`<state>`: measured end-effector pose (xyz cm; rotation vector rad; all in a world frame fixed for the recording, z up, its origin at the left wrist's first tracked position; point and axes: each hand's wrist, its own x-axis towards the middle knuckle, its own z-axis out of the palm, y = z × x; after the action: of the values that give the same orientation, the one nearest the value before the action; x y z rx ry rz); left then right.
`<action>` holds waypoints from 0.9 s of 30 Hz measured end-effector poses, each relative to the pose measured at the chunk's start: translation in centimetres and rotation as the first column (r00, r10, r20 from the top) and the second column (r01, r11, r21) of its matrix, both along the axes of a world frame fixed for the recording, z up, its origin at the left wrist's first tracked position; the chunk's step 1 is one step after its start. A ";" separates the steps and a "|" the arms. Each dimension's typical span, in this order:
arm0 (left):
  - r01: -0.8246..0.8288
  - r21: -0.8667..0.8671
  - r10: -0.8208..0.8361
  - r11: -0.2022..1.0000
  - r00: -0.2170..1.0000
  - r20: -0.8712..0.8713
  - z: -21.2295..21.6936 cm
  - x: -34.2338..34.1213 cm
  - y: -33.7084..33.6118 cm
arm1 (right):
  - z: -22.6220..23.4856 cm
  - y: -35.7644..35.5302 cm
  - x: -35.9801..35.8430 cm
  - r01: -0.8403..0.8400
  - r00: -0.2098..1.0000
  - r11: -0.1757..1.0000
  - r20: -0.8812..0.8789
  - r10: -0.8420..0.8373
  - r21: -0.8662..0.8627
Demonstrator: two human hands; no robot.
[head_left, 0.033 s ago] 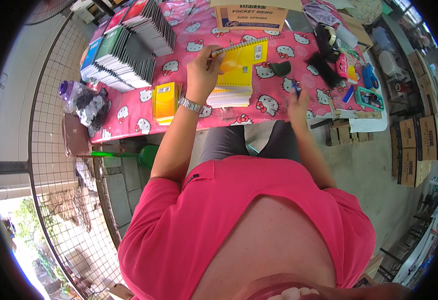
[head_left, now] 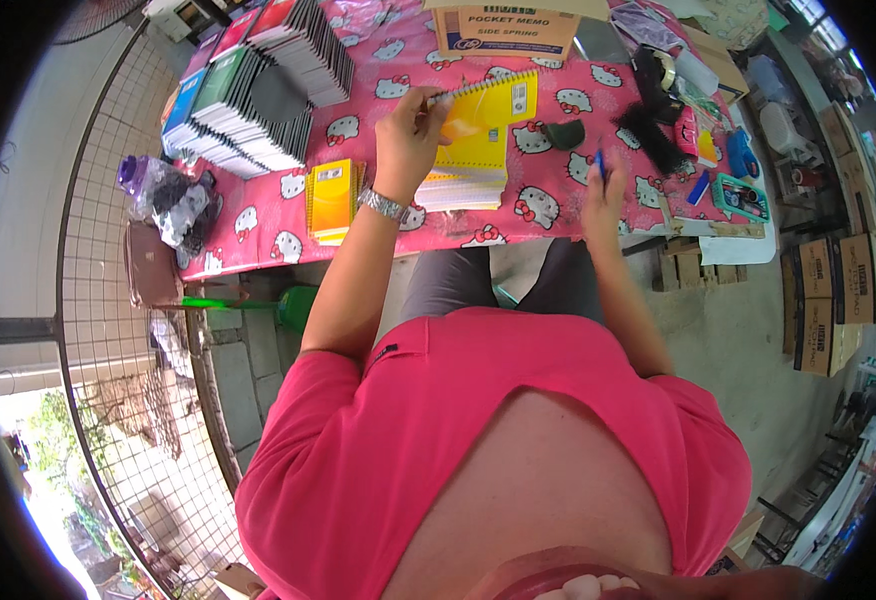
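Head view: left hand [head_left: 410, 135] pinches the spiral edge of a yellow notebook [head_left: 486, 122], lifted above a notebook stack [head_left: 466, 185]; right hand [head_left: 603, 190] is closed around a blue pen [head_left: 600, 163].

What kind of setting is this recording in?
Probably a small stationery packing or sorting workspace: fanned stacks of notebooks, a cardboard box on the pink-clothed table, more cartons stacked on the floor.

Left arm: it goes up the middle of the frame, bent a little.
Left hand [head_left: 410, 135]: your fingers are curled and pinched shut, upper middle of the frame.
Right arm: it reaches up right of the middle.
Right hand [head_left: 603, 190]: your fingers are closed, upper right of middle.
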<state>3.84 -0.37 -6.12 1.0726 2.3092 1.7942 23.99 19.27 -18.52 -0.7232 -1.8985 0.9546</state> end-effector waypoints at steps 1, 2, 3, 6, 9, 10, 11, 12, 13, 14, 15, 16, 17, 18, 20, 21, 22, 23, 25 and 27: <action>-0.002 -0.003 0.003 1.000 0.999 0.043 -0.4 -0.2 -0.3 | 3.9 -1.6 -0.9 -0.069 0.980 0.997 -0.191 0.063 -0.025; 0.003 -0.040 -0.001 0.999 0.999 0.054 -0.1 -0.2 -0.4 | 7.2 -3.0 -1.3 -0.190 0.964 0.980 -0.179 0.197 0.059; 0.009 -0.015 -0.008 1.000 0.999 0.035 0.2 0.1 -0.4 | 9.8 -4.4 -1.7 -0.306 0.931 0.942 -0.162 0.326 0.141; 0.037 0.050 -0.037 0.998 0.999 -0.016 0.1 0.5 0.4 | 13.5 -7.1 -3.4 -0.424 0.896 0.837 0.024 0.444 0.346; 0.039 0.071 -0.039 0.997 0.999 0.003 -1.2 -0.6 0.3 | 13.4 -8.1 -5.4 -0.376 0.918 0.793 0.076 0.389 0.480; 0.055 0.071 -0.059 0.996 0.997 0.048 -1.2 -0.5 0.2 | 13.4 -8.3 -5.6 -0.370 0.920 0.786 0.080 0.383 0.495; 0.072 0.072 -0.079 0.995 0.993 0.093 -1.1 -0.4 0.1 | 13.6 -8.4 -5.8 -0.369 0.924 0.783 0.106 0.367 0.501; 0.064 0.080 -0.070 0.995 0.995 0.076 -1.1 -0.4 0.1 | 13.8 -8.6 -5.8 -0.367 0.927 0.780 0.132 0.350 0.507; 0.054 0.090 -0.059 0.995 0.996 0.061 -1.1 -0.3 0.0 | 14.0 -8.8 -5.8 -0.368 0.929 0.776 0.160 0.334 0.513; 0.044 0.099 -0.048 0.994 0.998 0.046 -1.2 -0.2 -0.1 | 14.0 -8.8 -5.7 -0.361 0.932 0.766 0.185 0.311 0.532; 0.044 0.131 -0.054 0.990 0.996 0.074 -1.4 -0.3 0.0 | 14.1 -8.9 -5.7 -0.355 0.935 0.755 0.209 0.287 0.551; 0.038 0.159 -0.054 0.987 0.993 0.103 -1.6 -0.3 0.0 | 14.0 -9.2 -5.8 -0.354 0.935 0.745 0.231 0.269 0.566; 0.029 0.186 -0.054 0.982 0.990 0.131 -1.9 -0.3 -0.1 | 13.9 -9.3 -5.8 -0.390 0.921 0.783 0.215 0.326 0.484; 0.019 0.182 -0.033 0.983 0.997 0.072 -2.1 -0.3 -0.1 | 13.8 -9.3 -5.7 -0.429 0.903 0.811 0.193 0.383 0.398; -0.002 0.169 0.010 0.986 0.999 -0.050 -1.8 0.1 -0.1 | 13.6 -8.8 -5.8 -0.629 0.742 0.718 0.047 0.669 -0.298; -0.024 0.164 0.045 0.986 0.990 -0.130 -1.5 0.2 -0.5 | 13.7 -8.8 -5.6 -0.663 0.703 0.614 -0.073 0.707 -0.429; -0.037 0.153 0.068 0.988 0.976 -0.207 -0.8 0.5 -0.8 | 14.7 -8.9 -5.2 -0.681 0.672 0.488 -0.200 0.713 -0.546; -0.050 0.146 0.090 0.988 0.954 -0.284 0.1 0.9 -1.1 | 15.1 -8.9 -5.0 -0.692 0.642 0.343 -0.324 0.695 -0.635; -0.066 0.191 0.160 0.979 0.832 -0.531 1.0 -0.4 -3.0 | 14.2 -7.8 -4.8 -0.713 0.671 0.583 -0.136 0.729 -0.390; -0.197 0.186 0.259 0.963 0.867 -0.426 2.1 -2.1 -5.9 | 12.8 -5.1 -4.4 -0.605 0.795 0.796 0.044 0.605 0.008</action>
<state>1.76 -6.28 -4.03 1.4188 2.7051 1.9873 19.60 14.18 -5.76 -0.0925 -2.2219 1.3095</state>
